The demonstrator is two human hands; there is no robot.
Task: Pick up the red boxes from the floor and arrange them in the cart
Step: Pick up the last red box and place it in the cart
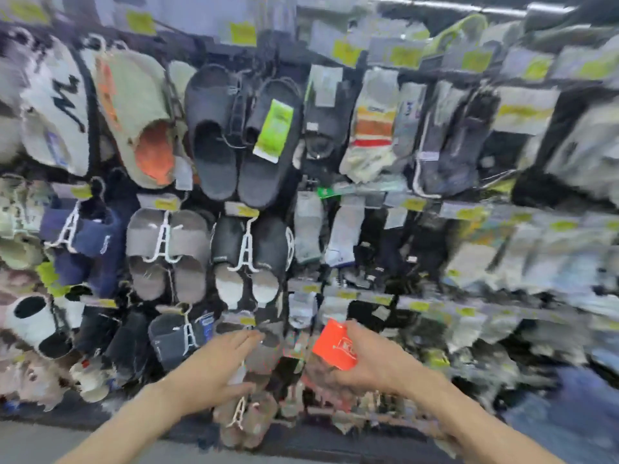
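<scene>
Carry step in hand: right hand (365,360) grips red box (336,346), held up before slipper and sock display rack (301,289). Left hand (214,370) open, fingers straight, empty. Cart out of view; next move likely calls for turning to find it, then setting box in

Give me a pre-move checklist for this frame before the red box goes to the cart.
1. Small red cardboard box held by the right hand: ok.
2. Grip firm: cannot tell, the frame is blurred.
3. Left hand free: ok, fingers straight, holding nothing.
4. Cart in view: not ok, only the wall rack of hanging slippers and socks shows.
5. More boxes on the floor: cannot tell.
</scene>
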